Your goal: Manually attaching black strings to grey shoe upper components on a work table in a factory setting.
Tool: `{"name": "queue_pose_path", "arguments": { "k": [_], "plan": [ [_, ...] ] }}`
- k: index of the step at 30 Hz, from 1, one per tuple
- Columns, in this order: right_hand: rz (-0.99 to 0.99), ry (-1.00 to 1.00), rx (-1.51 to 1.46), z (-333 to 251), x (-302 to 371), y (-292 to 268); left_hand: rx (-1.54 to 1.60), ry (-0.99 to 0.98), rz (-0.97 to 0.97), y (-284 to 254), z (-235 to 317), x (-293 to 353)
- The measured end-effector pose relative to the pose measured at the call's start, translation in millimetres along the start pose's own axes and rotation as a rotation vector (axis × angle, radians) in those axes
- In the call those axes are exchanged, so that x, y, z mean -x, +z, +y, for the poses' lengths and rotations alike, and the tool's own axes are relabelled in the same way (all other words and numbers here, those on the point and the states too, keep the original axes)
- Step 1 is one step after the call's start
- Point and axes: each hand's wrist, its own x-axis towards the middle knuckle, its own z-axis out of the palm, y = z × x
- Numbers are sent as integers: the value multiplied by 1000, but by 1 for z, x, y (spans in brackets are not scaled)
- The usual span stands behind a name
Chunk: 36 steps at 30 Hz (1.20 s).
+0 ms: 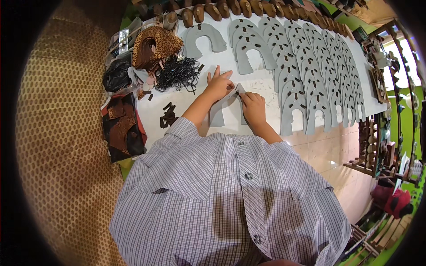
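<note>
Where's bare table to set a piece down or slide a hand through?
Bare patches: between the dark scraps and the left hand; a strip on the white table between the right hand and the upper grey cutouts. Crowded: overlapping rows of grey cutouts on the right, the black bead pile and leopard-print material upper left.

A grey, horseshoe-shaped cutout [220, 111] lies flat on the white counter [262, 84] just in front of the person, its arched top partly lifted and creased between both hands, its two legs pointing back toward the shirt, one mostly hidden.
</note>
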Motion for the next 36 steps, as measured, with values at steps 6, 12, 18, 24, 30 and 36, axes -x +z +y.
{"name": "queue_pose_path", "arguments": {
  "k": [6,12,18,24,30,36],
  "plan": [
    [18,-3,16,2,1,4,-81,-15,4,3,9,2],
    [8,39,-13,-1,1,2,-57,-9,2,4,5,2],
    [10,11,-9,-3,2,-1,-81,-11,-31,0,-7,-4],
    [-35,3,49,-6,1,-3,-103,9,-8,-4,-11,-3],
    [-58,-1,78,-6,0,-3,-142,17,32,-4,-14,-2],
    [-59,-10,84,-7,0,-2,103,-86,49,-9,-18,-7]
  ]
}}
